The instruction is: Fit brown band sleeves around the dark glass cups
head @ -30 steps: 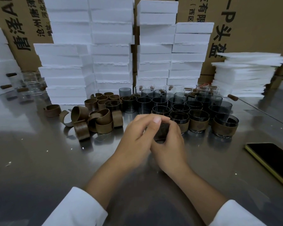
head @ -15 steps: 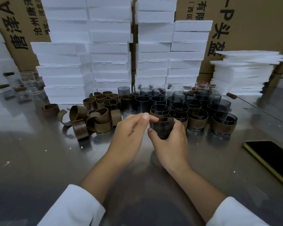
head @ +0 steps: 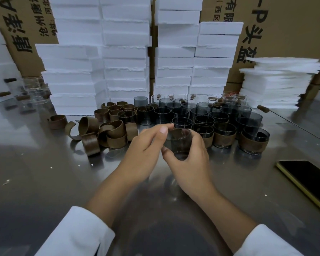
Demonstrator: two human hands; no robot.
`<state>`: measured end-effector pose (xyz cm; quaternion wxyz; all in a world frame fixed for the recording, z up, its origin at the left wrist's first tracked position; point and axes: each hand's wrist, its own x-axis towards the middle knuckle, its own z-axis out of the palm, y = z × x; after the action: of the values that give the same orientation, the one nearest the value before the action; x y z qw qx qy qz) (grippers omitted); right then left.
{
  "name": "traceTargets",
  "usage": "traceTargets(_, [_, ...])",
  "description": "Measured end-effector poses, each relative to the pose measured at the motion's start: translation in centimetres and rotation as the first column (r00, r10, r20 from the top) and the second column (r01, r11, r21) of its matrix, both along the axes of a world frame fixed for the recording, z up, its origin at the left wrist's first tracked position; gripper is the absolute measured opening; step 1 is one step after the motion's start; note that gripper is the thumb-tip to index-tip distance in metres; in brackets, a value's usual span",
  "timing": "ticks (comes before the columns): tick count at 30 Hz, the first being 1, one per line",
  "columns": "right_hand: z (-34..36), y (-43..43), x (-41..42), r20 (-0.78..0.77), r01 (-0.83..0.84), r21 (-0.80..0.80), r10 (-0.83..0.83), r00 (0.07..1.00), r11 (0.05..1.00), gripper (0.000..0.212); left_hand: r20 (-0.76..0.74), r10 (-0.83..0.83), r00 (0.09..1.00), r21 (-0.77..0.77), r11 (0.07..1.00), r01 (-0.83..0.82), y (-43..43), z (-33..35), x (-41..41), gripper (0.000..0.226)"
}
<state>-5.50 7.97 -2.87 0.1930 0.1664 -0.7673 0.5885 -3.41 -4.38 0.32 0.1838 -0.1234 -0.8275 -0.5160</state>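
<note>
Head camera looks down on my right hand [head: 190, 163], its fingers and thumb curled round a dark cup [head: 179, 143] that I hold upright, mouth up, just in front of the rows of bare cups [head: 179, 113]. No band shows on it. My left hand [head: 142, 152] is beside it with loosely bent fingers, tips at the near-left rim; I cannot tell whether they pinch the glass or only touch it. The pile of brown bands [head: 109, 133] lies to the left, close to my left hand, so I judge that hand should fetch one. Finished cups [head: 224, 139] crowd the right, and a phone [head: 307, 182] lies further right. The table [head: 44, 182] nearer me gives working room.
</note>
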Motion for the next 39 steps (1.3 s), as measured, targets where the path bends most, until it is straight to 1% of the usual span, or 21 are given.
traceTargets(4, [0.0,0.0,0.0,0.007,-0.064,-0.008,0.064,0.998,0.998,0.044,0.0,-0.013,1.0,0.073,0.997,0.013,0.0,0.2,0.0,0.047])
traceTargets(6, [-0.1,0.0,0.0,0.002,-0.077,0.007,0.077,0.997,0.997,0.046,0.002,-0.021,1.0,0.083,0.996,0.021,0.0,0.2,-0.1,0.047])
traceTargets(10, [-0.2,-0.1,0.0,-0.036,-0.074,0.057,0.076,0.996,0.996,0.053,-0.017,-0.038,0.999,0.051,0.998,0.039,0.4,0.3,0.1,0.038])
traceTargets(12, [-0.2,-0.2,0.0,-0.022,-0.066,0.072,0.068,0.997,0.995,0.059,-0.048,-0.06,0.997,0.018,0.998,0.061,0.7,0.5,0.4,0.036])
traceTargets(15, [-0.3,-0.3,-0.2,-0.005,-0.033,0.035,0.033,0.999,0.999,0.064,-0.09,-0.114,0.989,-0.02,0.993,0.113,1.2,0.7,0.9,0.033])
traceTargets(18, [-0.4,0.0,-0.6,0.038,0.006,-0.027,-0.005,0.999,1.0,0.056,-0.132,-0.141,0.981,-0.042,0.99,0.136,1.5,0.6,1.0,0.039])
traceTargets(21, [-0.5,0.2,-1.0,0.127,0.024,-0.092,-0.012,0.992,0.995,0.036,-0.128,-0.131,0.983,-0.034,0.991,0.128,1.4,0.5,0.9,0.038])
traceTargets(24, [-0.5,0.3,-1.2,0.146,0.052,-0.104,-0.036,0.989,0.993,0.032,-0.115,-0.089,0.989,-0.029,0.996,0.086,1.0,0.4,0.6,0.036])
traceTargets(27, [-0.4,0.2,-1.1,0.14,0.07,-0.119,-0.053,0.989,0.99,0.031,-0.113,-0.001,0.994,0.003,1.0,0.001,0.4,0.2,0.3,0.036])
traceTargets(29, [-0.3,0.2,-1.0,0.135,0.075,-0.113,-0.059,0.989,0.991,0.028,-0.09,0.036,0.995,0.026,0.999,-0.033,0.1,0.2,0.1,0.031])
traceTargets(31, [-0.3,0.2,-1.0,0.134,0.069,-0.109,-0.054,0.99,0.992,0.027,-0.063,0.011,0.998,0.054,0.999,-0.008,0.1,0.2,0.1,0.03])
traceTargets(35, [-0.2,0.0,-0.6,0.076,0.037,-0.098,-0.03,0.997,0.994,0.031,-0.007,-0.067,0.998,0.121,0.99,0.067,0.6,0.2,0.1,0.05])
traceTargets(37, [-0.2,-0.1,-0.4,0.038,0.0,-0.073,0.002,0.999,0.997,0.035,0.075,-0.098,0.992,0.168,0.982,0.084,0.7,0.0,-0.1,0.065])
traceTargets(38, [-0.3,-0.1,-0.3,0.023,-0.008,-0.048,0.01,1.0,0.999,0.038,0.127,-0.114,0.985,0.187,0.978,0.089,0.7,-0.2,-0.2,0.068])
traceTargets(39, [-0.3,-0.1,-0.3,0.007,-0.005,-0.017,0.005,1.0,1.0,0.043,0.171,-0.125,0.977,0.191,0.977,0.091,0.7,-0.3,-0.3,0.064])
